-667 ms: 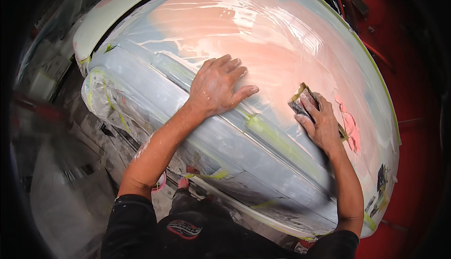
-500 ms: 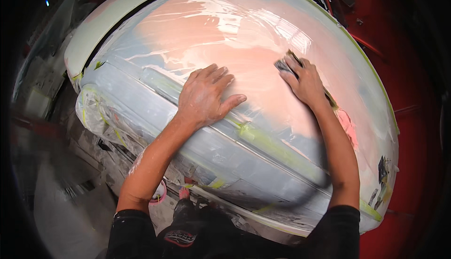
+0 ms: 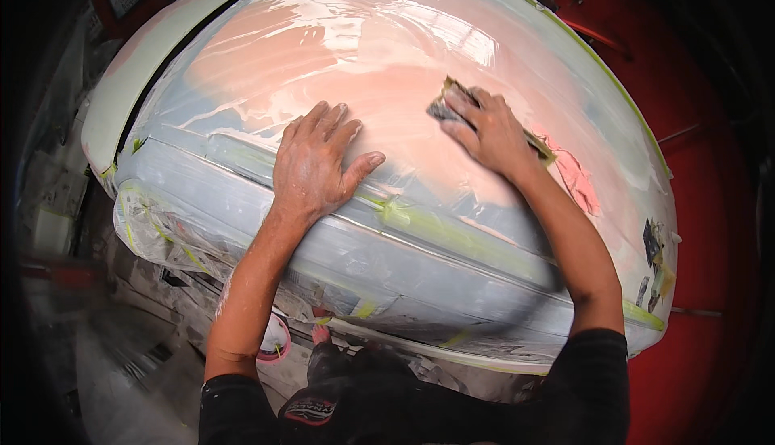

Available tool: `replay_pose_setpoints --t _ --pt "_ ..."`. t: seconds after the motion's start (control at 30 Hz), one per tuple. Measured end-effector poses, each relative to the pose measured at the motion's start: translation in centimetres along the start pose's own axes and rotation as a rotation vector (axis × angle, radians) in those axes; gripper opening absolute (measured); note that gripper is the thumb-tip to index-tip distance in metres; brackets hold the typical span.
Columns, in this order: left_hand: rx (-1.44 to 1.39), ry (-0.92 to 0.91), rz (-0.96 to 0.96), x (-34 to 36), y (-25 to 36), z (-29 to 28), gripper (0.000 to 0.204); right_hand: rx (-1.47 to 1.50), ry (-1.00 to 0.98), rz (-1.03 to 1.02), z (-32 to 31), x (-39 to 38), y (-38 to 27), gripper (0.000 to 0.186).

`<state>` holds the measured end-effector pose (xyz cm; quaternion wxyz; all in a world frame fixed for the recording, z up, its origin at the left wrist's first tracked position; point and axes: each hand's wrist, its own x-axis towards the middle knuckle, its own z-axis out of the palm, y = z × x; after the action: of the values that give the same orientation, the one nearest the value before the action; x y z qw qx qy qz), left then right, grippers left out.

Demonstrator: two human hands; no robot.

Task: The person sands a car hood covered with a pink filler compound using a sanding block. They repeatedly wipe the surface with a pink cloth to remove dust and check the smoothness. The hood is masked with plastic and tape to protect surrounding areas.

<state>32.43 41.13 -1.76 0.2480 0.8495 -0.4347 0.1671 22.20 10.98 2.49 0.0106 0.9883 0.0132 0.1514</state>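
Both my hands rest on a wide, curved car roof (image 3: 339,81) that looks wet and glossy, patched in pink, white and blue-grey. My left hand (image 3: 315,166) lies palm down near the roof's close edge, fingers spread, with whitish residue on the skin. Farther right, my right hand (image 3: 490,134) grips a long, narrow sanding block (image 3: 539,146), pressing it to the pink area. Grey sandpaper (image 3: 440,109) shows at its far left end; the fingers hide the middle. A crumpled pink cloth (image 3: 575,178) lies on the roof beyond my right forearm.
Plastic sheeting (image 3: 157,227) and yellow-green masking tape (image 3: 420,220) cover the car's near side. A pale panel (image 3: 121,73) stands at the left across a dark gap. A pink-rimmed bucket (image 3: 278,338) sits below near my foot. Red floor (image 3: 706,267) lies to the right.
The view has shifted, so the car sits farther left and higher. My right hand and the block have moved slightly nearer along the roof, uncovering more of the pink cloth. My left hand stays flat.
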Motion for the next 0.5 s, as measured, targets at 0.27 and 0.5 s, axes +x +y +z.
replay_pose_setpoints --t 0.27,0.5 --pt "-0.049 0.018 0.008 0.7 0.1 1.3 0.058 -0.045 -0.034 0.161 0.8 4.6 1.7 0.05" --pt "-0.029 0.065 0.019 0.4 -0.3 1.1 0.062 0.003 -0.048 -0.164 -2.2 -6.3 -2.6 0.046"
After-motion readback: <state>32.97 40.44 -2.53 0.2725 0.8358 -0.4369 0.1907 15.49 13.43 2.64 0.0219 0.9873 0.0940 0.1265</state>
